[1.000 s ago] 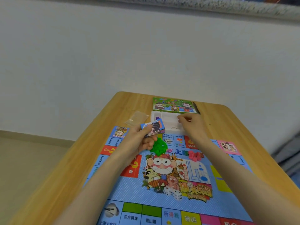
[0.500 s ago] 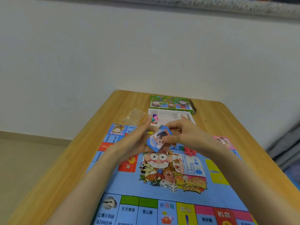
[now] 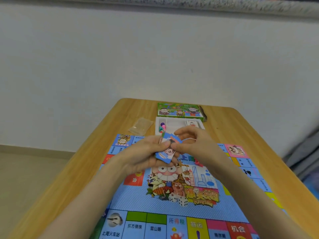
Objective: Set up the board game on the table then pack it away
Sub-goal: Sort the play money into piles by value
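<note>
Gripping a small stack of blue cartoon cards (image 3: 166, 152) above the far half of the game board (image 3: 172, 209): left hand (image 3: 144, 153) curled round it from below, thumb pressed on top; right hand (image 3: 193, 144) pinching its right edge between thumb and forefinger, other fingers bent. Behind, on the table (image 3: 82, 169), a white tray (image 3: 174, 121) with coloured pawns (image 3: 162, 127) in its left compartment, green box lid (image 3: 179, 110) beyond, clear plastic bag (image 3: 140, 127) just left. Two white dice (image 3: 179, 200) on the board's centre art.

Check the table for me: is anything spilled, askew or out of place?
Nothing is spilled or damaged. The board lies flat, the white tray sits square behind it, and two dice rest on the board's centre art. The one stray is a clear plastic bag, loose on the table left of the tray.
</note>
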Motion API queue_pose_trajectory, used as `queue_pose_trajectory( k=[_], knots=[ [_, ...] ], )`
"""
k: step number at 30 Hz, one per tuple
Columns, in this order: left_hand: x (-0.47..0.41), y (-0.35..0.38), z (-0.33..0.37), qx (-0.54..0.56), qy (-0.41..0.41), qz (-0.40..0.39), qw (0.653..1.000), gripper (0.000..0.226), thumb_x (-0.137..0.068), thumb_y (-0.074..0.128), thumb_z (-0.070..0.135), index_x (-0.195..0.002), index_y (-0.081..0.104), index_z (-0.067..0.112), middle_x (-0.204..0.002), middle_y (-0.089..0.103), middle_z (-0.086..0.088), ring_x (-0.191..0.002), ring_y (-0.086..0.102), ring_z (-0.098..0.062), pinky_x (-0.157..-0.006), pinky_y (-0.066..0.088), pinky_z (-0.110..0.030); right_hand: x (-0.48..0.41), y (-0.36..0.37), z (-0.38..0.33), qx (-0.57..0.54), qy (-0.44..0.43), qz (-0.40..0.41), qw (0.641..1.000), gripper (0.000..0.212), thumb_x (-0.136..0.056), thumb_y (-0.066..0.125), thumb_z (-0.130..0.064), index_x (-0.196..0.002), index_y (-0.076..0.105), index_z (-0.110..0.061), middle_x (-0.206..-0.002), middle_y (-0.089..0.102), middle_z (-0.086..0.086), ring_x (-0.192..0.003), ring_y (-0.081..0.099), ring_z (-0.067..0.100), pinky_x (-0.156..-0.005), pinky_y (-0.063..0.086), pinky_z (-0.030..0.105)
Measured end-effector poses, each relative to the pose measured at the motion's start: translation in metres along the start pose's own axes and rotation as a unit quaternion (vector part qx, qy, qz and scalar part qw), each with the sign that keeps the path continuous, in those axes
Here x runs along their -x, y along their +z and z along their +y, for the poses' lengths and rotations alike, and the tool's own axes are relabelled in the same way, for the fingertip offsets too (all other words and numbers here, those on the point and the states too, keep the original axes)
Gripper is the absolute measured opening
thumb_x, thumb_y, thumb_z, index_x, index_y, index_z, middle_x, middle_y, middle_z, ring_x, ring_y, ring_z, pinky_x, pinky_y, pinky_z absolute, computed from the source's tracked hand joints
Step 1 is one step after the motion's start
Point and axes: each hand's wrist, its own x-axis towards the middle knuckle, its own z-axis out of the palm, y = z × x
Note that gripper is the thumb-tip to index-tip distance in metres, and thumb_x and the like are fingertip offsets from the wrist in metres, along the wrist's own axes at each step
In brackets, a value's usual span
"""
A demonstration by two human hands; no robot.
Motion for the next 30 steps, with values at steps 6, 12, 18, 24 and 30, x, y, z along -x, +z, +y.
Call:
queue_pose_trajectory(
  k=[6,12,18,24,30],
  knots=[
    [0.011,-0.005,-0.006,-0.065,0.003,0.053,0.996,0.028,-0.081,0.06,0.009,-0.109,0.062,0.007,-0.092,0.073,-0.011,-0.077,0.071,-0.022,-0.073,0.06,-0.034,0.009,0.021,0.018,-0.077,-0.01,0.05,0.996,0.014,-0.085,0.067,-0.012,-0.085,0.058,-0.002,-0.071,0.061,0.005,-0.05,0.062,0.01,-0.055,0.052,0.022],
    [0.016,-0.013,-0.023,-0.055,0.003,0.102,0.993,0.035,-0.071,0.067,0.006,-0.106,0.064,0.006,-0.092,0.073,-0.013,-0.074,0.072,-0.024,-0.063,0.06,-0.03,0.009,0.033,0.032,-0.041,-0.03,0.059,0.997,0.012,-0.082,0.07,-0.007,-0.071,0.065,-0.011,-0.06,0.064,0.006,-0.051,0.06,0.011,-0.051,0.049,0.022],
    [0.019,-0.014,-0.021,-0.013,-0.006,0.075,0.997,0.033,-0.074,0.063,0.012,-0.107,0.064,0.006,-0.093,0.073,-0.015,-0.071,0.072,-0.024,-0.065,0.06,-0.031,0.005,0.036,0.037,-0.012,-0.053,0.074,0.996,0.019,-0.083,0.069,-0.009,-0.084,0.063,-0.026,-0.063,0.066,-0.001,-0.054,0.062,0.005,-0.054,0.048,0.017],
    [0.019,-0.019,-0.018,-0.025,0.039,0.144,0.988,0.023,-0.082,0.058,0.019,-0.101,0.062,0.006,-0.087,0.074,-0.011,-0.075,0.072,-0.018,-0.064,0.06,-0.028,0.007,0.022,0.033,-0.073,0.007,0.05,0.996,0.004,-0.085,0.066,-0.006,-0.086,0.067,-0.01,-0.065,0.066,0.003,-0.047,0.059,0.005,-0.048,0.049,0.019],
    [0.019,-0.02,-0.015,0.031,0.096,0.2,0.975,0.013,-0.093,0.05,0.014,-0.095,0.057,0.002,-0.072,0.069,-0.008,-0.068,0.07,-0.017,-0.062,0.06,-0.027,0.012,0.028,0.034,0.088,0.035,-0.17,0.981,0.005,-0.085,0.069,-0.018,-0.083,0.065,-0.021,-0.066,0.069,0.001,-0.053,0.06,0.01,-0.048,0.046,0.019]
  ],
)
